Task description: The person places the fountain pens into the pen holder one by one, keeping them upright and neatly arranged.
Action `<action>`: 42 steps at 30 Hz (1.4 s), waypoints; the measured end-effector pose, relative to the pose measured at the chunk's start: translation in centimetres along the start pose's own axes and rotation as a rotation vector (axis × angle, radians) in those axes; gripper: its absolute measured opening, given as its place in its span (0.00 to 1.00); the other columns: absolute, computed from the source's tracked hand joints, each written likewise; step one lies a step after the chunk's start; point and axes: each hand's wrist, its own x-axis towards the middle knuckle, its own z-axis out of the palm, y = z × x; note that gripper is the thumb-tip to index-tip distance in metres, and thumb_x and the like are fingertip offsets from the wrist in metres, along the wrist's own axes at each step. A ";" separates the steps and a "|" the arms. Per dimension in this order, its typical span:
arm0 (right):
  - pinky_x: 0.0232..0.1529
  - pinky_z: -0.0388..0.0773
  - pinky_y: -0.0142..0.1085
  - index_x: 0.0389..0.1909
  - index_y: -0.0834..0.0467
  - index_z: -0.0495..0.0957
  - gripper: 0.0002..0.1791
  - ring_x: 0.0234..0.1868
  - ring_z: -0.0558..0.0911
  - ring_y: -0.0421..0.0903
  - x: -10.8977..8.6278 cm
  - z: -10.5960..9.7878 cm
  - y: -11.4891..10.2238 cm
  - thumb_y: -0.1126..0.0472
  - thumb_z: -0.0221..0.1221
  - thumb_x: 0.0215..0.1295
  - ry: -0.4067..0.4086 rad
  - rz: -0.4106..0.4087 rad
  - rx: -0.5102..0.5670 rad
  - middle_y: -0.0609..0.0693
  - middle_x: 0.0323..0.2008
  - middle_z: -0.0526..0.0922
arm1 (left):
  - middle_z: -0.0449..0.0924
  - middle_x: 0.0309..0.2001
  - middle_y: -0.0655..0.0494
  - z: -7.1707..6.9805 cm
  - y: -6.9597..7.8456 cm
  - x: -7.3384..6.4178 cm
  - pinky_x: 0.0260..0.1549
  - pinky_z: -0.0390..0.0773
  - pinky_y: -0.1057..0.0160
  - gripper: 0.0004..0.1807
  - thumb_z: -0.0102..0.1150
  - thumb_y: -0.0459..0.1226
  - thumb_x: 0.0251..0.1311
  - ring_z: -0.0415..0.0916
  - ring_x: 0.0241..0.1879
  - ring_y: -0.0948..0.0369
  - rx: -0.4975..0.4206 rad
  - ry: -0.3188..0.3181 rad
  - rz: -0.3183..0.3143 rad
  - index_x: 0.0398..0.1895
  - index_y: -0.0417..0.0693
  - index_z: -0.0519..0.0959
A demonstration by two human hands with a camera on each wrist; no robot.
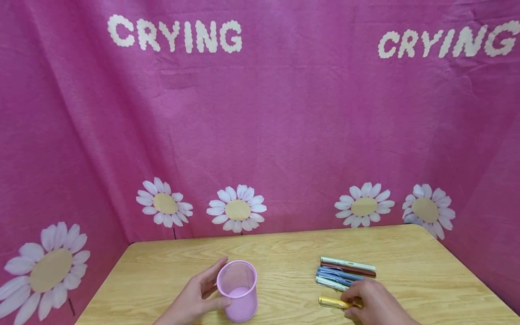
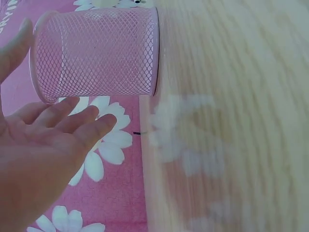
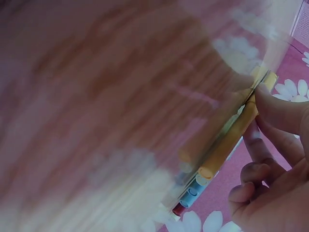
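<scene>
A: What did the right hand (image 1: 375, 300) have, nearest the person?

B: The yellow pen (image 1: 331, 302), pinched between thumb and fingers toward one end, at the tabletop (image 1: 284, 253). A fingertip grip suited so slim a barrel, I'd judge; whether it was lifted, I couldn't tell.

A: And the left hand (image 1: 199, 293)?

B: Spread wide around one side of the pink mesh cup (image 1: 245, 307), fingers nearly straight, thumb by the rim. Perhaps that steadied it; how firmly it touched, I couldn't tell. The cup stood upright, mouth up.

A: And farther off?

B: The other pens (image 1: 341, 274) lay side by side just beyond the yellow one, probably for easy reach. Past the table's far edge hung a magenta curtain (image 1: 284, 135), likely a screen.
</scene>
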 end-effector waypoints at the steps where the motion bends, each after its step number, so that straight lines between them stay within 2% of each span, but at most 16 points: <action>1: 0.31 0.75 0.33 0.35 0.49 0.91 0.07 0.30 0.73 0.33 0.1 0.0 0.0 0.59 0.78 0.57 -0.006 0.003 0.020 0.34 0.31 0.80 | 0.51 0.79 0.27 0.0 0.0 0.0 0.66 0.67 0.69 0.46 0.67 0.31 0.69 0.58 0.73 0.31 -0.005 -0.003 -0.012 0.80 0.25 0.50; 5: 0.29 0.73 0.32 0.35 0.51 0.91 0.07 0.29 0.73 0.34 0.2 0.1 -0.1 0.62 0.77 0.57 -0.031 0.009 0.120 0.36 0.29 0.81 | 0.55 0.79 0.30 0.0 -0.1 -0.1 0.66 0.66 0.70 0.45 0.67 0.32 0.69 0.59 0.74 0.34 -0.010 -0.005 -0.044 0.81 0.26 0.51; 9: 0.29 0.74 0.31 0.38 0.55 0.91 0.08 0.29 0.75 0.36 0.3 0.2 -0.2 0.65 0.77 0.58 -0.064 0.038 0.234 0.40 0.30 0.84 | 0.57 0.77 0.29 0.0 -0.1 -0.2 0.65 0.66 0.71 0.45 0.67 0.32 0.70 0.60 0.73 0.34 -0.015 -0.009 -0.027 0.80 0.25 0.51; 16: 0.30 0.78 0.31 0.39 0.59 0.91 0.09 0.30 0.77 0.37 0.5 0.7 -0.1 0.70 0.76 0.56 -0.066 0.051 0.335 0.45 0.33 0.87 | 0.55 0.78 0.29 0.0 -0.1 0.0 0.65 0.66 0.72 0.47 0.68 0.33 0.69 0.59 0.74 0.35 -0.022 0.006 -0.074 0.80 0.25 0.50; 19: 0.30 0.78 0.31 0.39 0.61 0.91 0.09 0.30 0.78 0.38 0.6 0.9 -0.1 0.70 0.76 0.56 -0.068 0.053 0.369 0.46 0.34 0.87 | 0.56 0.77 0.28 0.0 -0.3 0.0 0.64 0.67 0.72 0.47 0.69 0.33 0.68 0.59 0.74 0.32 -0.013 0.007 -0.067 0.80 0.23 0.50; 27: 0.38 0.85 0.35 0.42 0.66 0.90 0.10 0.37 0.83 0.46 0.8 0.8 -0.1 0.71 0.75 0.58 -0.110 0.140 0.508 0.51 0.37 0.88 | 0.55 0.77 0.27 -0.1 -0.3 -0.1 0.63 0.68 0.72 0.47 0.68 0.32 0.69 0.57 0.74 0.33 -0.026 0.016 -0.094 0.80 0.24 0.50; 30: 0.39 0.86 0.37 0.41 0.67 0.89 0.10 0.38 0.84 0.48 0.8 0.9 -0.2 0.73 0.75 0.57 -0.108 0.155 0.524 0.53 0.37 0.89 | 0.57 0.77 0.27 -0.1 -0.4 0.0 0.63 0.68 0.72 0.46 0.68 0.32 0.69 0.58 0.74 0.32 -0.016 0.012 -0.082 0.80 0.23 0.50; 34: 0.41 0.86 0.41 0.41 0.66 0.89 0.11 0.38 0.85 0.48 0.9 1.1 -0.6 0.73 0.76 0.56 -0.090 0.183 0.490 0.53 0.36 0.89 | 0.57 0.77 0.27 -0.2 -0.3 0.0 0.63 0.68 0.72 0.46 0.67 0.32 0.69 0.58 0.73 0.32 -0.019 0.010 -0.078 0.80 0.23 0.50; 38: 0.42 0.86 0.45 0.40 0.64 0.90 0.11 0.38 0.85 0.47 1.0 1.3 -1.1 0.71 0.77 0.55 -0.068 0.245 0.429 0.52 0.35 0.89 | 0.57 0.77 0.27 -0.2 -0.3 -0.1 0.63 0.69 0.72 0.46 0.68 0.32 0.69 0.57 0.74 0.32 -0.034 0.006 -0.088 0.80 0.23 0.50; 42: 0.43 0.86 0.45 0.40 0.63 0.91 0.10 0.38 0.85 0.47 1.1 1.5 -1.4 0.70 0.77 0.56 -0.070 0.296 0.435 0.52 0.35 0.90 | 0.57 0.76 0.24 -0.2 -0.5 -0.1 0.63 0.70 0.71 0.47 0.68 0.32 0.69 0.57 0.73 0.30 -0.029 -0.006 -0.075 0.79 0.22 0.49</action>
